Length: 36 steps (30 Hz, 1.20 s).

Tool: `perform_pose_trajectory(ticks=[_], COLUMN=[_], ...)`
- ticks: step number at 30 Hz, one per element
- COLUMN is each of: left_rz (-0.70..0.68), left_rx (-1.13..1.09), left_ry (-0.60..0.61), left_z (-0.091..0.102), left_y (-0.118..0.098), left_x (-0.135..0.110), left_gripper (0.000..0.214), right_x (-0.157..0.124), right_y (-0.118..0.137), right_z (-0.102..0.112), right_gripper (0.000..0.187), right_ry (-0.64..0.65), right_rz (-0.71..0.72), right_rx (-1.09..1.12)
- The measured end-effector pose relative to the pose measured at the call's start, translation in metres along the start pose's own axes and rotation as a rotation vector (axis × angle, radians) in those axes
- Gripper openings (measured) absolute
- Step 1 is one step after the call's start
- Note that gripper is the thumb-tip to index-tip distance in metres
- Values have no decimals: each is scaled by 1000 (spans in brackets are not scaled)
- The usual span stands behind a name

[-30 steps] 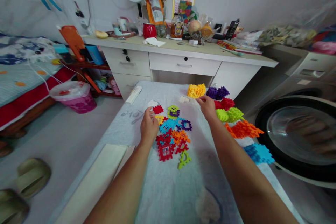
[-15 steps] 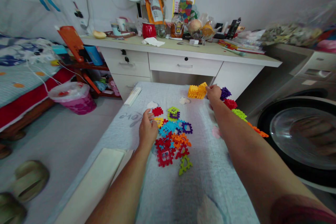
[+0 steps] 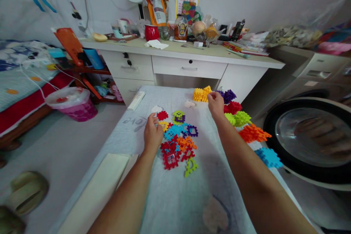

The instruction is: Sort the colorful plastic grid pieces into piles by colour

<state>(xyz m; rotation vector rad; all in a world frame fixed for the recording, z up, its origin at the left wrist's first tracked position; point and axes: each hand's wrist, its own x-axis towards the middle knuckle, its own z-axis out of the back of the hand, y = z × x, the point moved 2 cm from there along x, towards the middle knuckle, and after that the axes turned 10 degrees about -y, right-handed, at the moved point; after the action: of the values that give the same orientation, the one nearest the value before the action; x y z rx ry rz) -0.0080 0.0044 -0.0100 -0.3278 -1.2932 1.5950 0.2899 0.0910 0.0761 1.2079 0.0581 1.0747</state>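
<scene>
My left hand lies on the cloth-covered table with curled fingers, its tips against a yellow piece at the left edge of a loose pile of coloured plastic pieces. My right hand is farther back, fingers curled, its tips at the right side of a yellow stack. What either hand holds, if anything, is hidden. Right of my right arm runs a row of sorted stacks: purple, red, green, orange, blue.
A cluttered white desk stands behind the table. On the right is a washing machine door. A pink bin and a bed are on the left. A pale board leans at the table's left edge; slippers lie on the floor.
My right hand reached out to the yellow stack and has drawn back a little from it. My left hand slid slightly toward me along the pile's left edge.
</scene>
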Motion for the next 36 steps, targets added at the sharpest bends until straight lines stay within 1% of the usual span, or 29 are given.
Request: perform_pose_trajectory(ticks=[2, 5, 6, 7, 9, 12, 15, 18, 21, 24, 26, 28, 29, 33, 34, 36], left_rz=[3, 9, 6, 0, -13, -25, -36, -41, -47, -54, -55, -52, -49, -31, -28, -25], left_rx=[-3, -7, -5, -2, 5, 1, -5, 4, 5, 5, -1, -8, -10, -21, -26, -32], left_ry=[1, 2, 3, 3, 3, -5, -11, -8, 7, 2, -4, -1, 3, 6, 6, 9], left_z=[0, -1, -1, -1, -1, 0, -1, -2, -2, -1, 0, 1, 1, -1, -1, -1], left_y=[0, 2, 2, 2, 3, 4, 5, 6, 6, 4, 4, 4, 4, 4, 4, 4], left_x=[0, 0, 0, 0, 0, 0, 1, 1, 0, 0, 0, 1, 1, 2, 2, 2], left_gripper=[56, 54, 53, 53, 50, 45, 43, 44, 46, 42, 40, 40, 41, 41, 40, 40], right_x=[-32, -80, -93, -104, -119, -130, -132, -129, -125, -122, -121, -119, -118, -107, -104, -98], right_y=[8, 12, 12, 12, 11, 8, 5, 2, -1, -4, -6, -6, -5, -3, -4, -8], right_z=[7, 14, 16, 18, 21, 23, 24, 26, 28, 29, 30, 31, 33, 38, 39, 39], right_gripper=[19, 16, 15, 17, 26, 43, 52, 56, 57, 59, 61, 57, 52, 21, 17, 25], right_ry=[163, 497, 587, 651, 708, 737, 736, 712, 676, 650, 658, 684, 700, 745, 746, 727], right_rz=[55, 119, 150, 188, 275, 372, 403, 410, 402, 418, 435, 442, 441, 387, 368, 339], right_rx=[35, 6, -24, -62, -148, -256, -276, -230, -208, -247, -281, -296, -291, -197, -184, -196])
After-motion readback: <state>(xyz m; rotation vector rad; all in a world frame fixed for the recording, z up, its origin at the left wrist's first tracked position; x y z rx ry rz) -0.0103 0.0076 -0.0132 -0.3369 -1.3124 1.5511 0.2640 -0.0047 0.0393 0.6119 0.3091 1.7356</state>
